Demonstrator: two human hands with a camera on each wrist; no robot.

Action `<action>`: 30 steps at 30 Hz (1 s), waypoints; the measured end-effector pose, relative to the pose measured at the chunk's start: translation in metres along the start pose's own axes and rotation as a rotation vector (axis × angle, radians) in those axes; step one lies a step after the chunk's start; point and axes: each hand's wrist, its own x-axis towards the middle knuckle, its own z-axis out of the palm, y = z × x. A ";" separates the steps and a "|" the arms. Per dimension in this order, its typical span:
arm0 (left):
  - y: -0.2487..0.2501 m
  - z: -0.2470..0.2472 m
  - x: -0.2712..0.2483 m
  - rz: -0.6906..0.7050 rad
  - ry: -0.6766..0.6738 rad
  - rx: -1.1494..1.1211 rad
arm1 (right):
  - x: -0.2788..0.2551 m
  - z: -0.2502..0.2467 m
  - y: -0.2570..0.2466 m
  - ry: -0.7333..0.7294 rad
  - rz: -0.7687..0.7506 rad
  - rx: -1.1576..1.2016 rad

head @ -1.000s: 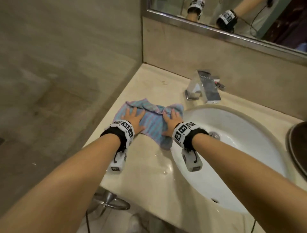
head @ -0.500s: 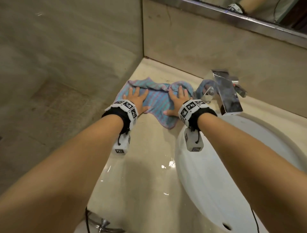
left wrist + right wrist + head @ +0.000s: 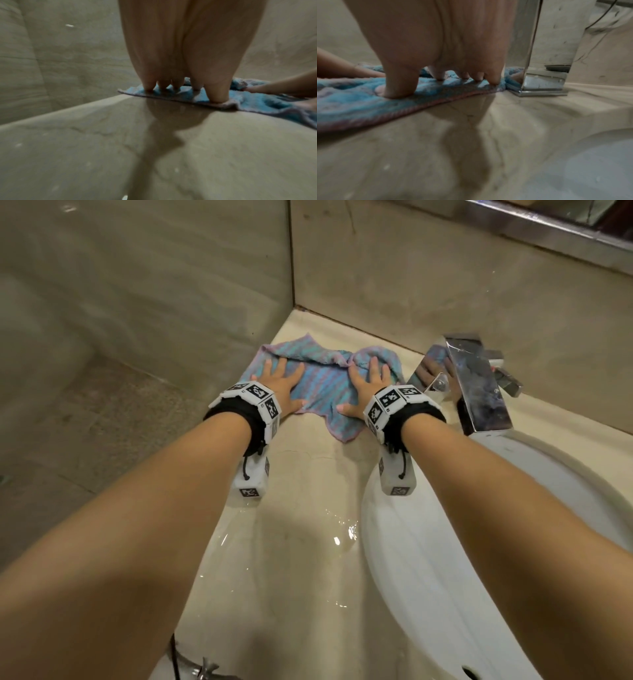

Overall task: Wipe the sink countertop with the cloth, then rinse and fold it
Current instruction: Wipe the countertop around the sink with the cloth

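A blue and pink striped cloth (image 3: 323, 385) lies spread on the beige countertop (image 3: 301, 474), near its back left corner. My left hand (image 3: 279, 383) presses flat on the cloth's left part, fingers straight and spread. On the cloth's right part my right hand (image 3: 368, 386) presses flat the same way, just left of the chrome tap (image 3: 476, 386). In the left wrist view the left hand (image 3: 181, 86) has its fingertips down on the cloth (image 3: 257, 100). The right wrist view shows the right hand (image 3: 453, 81) on the cloth (image 3: 359, 102), beside the tap's base (image 3: 542, 86).
A white basin (image 3: 445, 542) is sunk into the countertop at the right. Water glints on the countertop (image 3: 339, 535) in front of the cloth. Tiled walls close the left and back sides. A mirror's frame (image 3: 548, 227) runs along the top right.
Both hands have slid the cloth away from me along the countertop, from beside the basin toward the back wall and the tap.
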 end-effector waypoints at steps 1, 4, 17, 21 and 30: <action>-0.001 0.002 -0.004 -0.002 -0.002 0.000 | -0.003 0.002 -0.001 -0.003 -0.003 0.004; -0.005 0.010 -0.018 -0.008 -0.006 0.004 | -0.016 0.013 -0.002 -0.007 -0.015 0.000; -0.033 0.065 -0.111 -0.034 -0.031 -0.003 | -0.090 0.071 -0.031 0.005 -0.063 -0.069; -0.047 0.082 -0.142 -0.029 -0.030 -0.010 | -0.116 0.092 -0.046 0.008 -0.076 -0.093; -0.067 0.114 -0.200 -0.038 -0.032 -0.022 | -0.158 0.126 -0.072 0.009 -0.116 -0.116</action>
